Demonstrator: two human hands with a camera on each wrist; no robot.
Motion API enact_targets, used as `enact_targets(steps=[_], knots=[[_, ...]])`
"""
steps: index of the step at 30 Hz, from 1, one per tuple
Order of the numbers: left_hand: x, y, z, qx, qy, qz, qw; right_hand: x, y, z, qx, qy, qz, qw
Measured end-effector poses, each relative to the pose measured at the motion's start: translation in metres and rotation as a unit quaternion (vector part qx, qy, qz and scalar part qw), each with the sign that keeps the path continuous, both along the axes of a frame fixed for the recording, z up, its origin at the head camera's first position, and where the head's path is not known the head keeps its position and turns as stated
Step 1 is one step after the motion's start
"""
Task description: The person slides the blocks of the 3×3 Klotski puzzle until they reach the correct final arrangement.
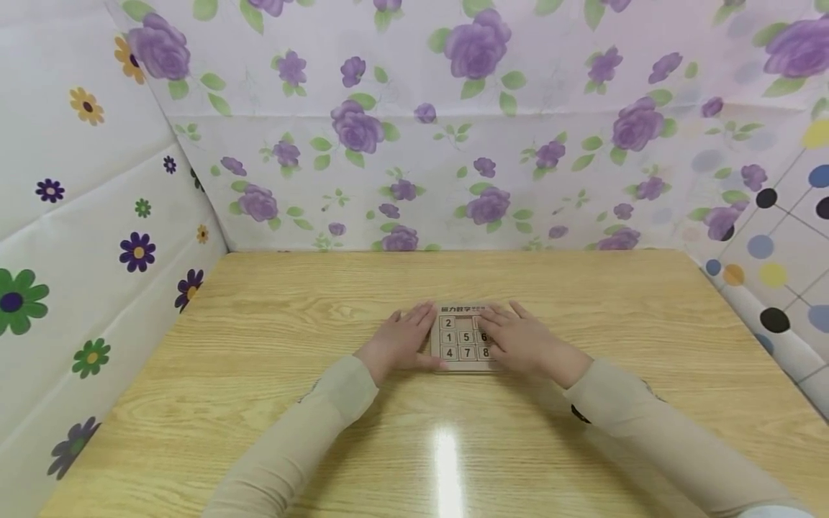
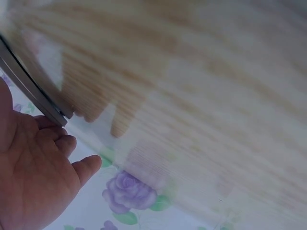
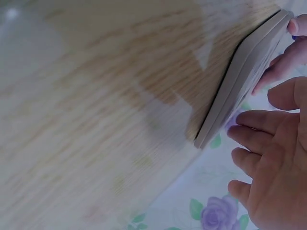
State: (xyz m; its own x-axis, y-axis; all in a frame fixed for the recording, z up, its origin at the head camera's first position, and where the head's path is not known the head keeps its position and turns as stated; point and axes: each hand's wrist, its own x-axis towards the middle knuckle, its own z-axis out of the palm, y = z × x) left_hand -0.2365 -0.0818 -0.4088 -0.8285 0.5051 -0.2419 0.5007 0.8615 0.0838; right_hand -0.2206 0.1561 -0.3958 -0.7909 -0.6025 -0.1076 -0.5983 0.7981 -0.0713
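A wooden sliding number puzzle (image 1: 466, 366) lies flat near the middle of the table, with printed lettering along its far edge. Tiles 2, 1, 5, 6, 4, 7 and 8 show, and a gap sits in the top row beside the 2. My left hand (image 1: 404, 339) holds the puzzle's left side, thumb at the near left corner and fingers along the far left edge. Over the right side, my right hand (image 1: 523, 341) reaches in with extended fingers on the tiles, partly hiding the right column. The puzzle's thick edge (image 3: 235, 81) shows in the right wrist view.
The wood-grain table (image 1: 311, 302) is glossy and reflects a bright light near its front. A flowered cloth wall (image 1: 401, 158) rises behind it, with patterned side walls to the left (image 1: 103, 216) and right (image 1: 790, 266).
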Motion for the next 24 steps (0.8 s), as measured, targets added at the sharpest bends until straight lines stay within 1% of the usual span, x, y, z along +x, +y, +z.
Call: enact_targets(steps=[6,9,13,19,24], knots=[[0.0,-0.002,0.0,0.009,-0.005,-0.003,0.9999,0.001,0.002,0.0,0.007,-0.014,0.006,0.9999],[-0.001,-0.002,0.0,0.014,-0.01,-0.003,0.9999,0.0,-0.001,-0.002,0.001,-0.028,0.006,0.9996],[0.0,-0.002,0.0,0.018,-0.017,0.0,0.9997,-0.001,-0.009,-0.004,-0.004,-0.033,0.014,0.9994],[0.0,-0.001,0.0,0.014,-0.016,-0.001,0.9998,-0.002,-0.016,-0.004,-0.014,-0.033,0.02,0.9991],[-0.001,-0.001,-0.001,0.006,-0.011,-0.002,0.9999,-0.001,-0.011,-0.004,-0.004,-0.02,0.014,0.9997]])
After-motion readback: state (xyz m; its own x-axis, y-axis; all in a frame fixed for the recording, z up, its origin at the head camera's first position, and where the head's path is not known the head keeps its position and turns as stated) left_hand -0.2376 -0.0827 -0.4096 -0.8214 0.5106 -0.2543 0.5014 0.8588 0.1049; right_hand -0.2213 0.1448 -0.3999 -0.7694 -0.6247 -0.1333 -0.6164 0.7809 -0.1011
